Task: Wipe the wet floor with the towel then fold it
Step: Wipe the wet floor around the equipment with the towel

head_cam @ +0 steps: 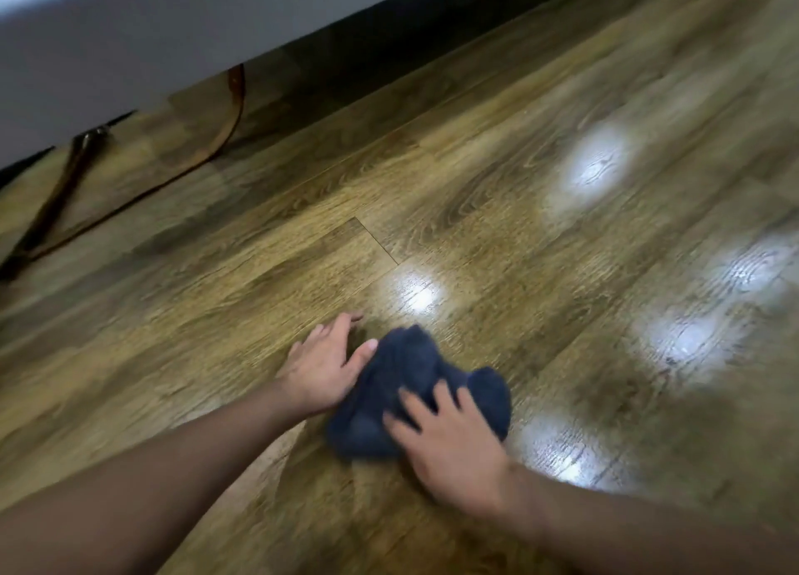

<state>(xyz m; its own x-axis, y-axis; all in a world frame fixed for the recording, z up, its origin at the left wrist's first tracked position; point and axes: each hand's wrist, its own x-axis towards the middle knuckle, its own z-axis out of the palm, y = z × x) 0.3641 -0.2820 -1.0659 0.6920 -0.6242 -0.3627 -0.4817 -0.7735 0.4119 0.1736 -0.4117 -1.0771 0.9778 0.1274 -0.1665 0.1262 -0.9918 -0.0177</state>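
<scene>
A dark blue towel (402,384) lies bunched up on the brown wood-grain floor (540,228). My right hand (445,440) lies on top of the towel's near side with its fingers spread, blurred by motion. My left hand (324,362) rests flat on the floor just left of the towel, fingers straight, thumb touching the towel's edge. Bright shiny patches on the floor (601,159) show to the right and beyond the towel.
A grey piece of furniture (129,47) runs along the far left, with a dark gap under it. A brown strap or cord (229,125) and a dark stick-like object (52,202) lie on the floor near it.
</scene>
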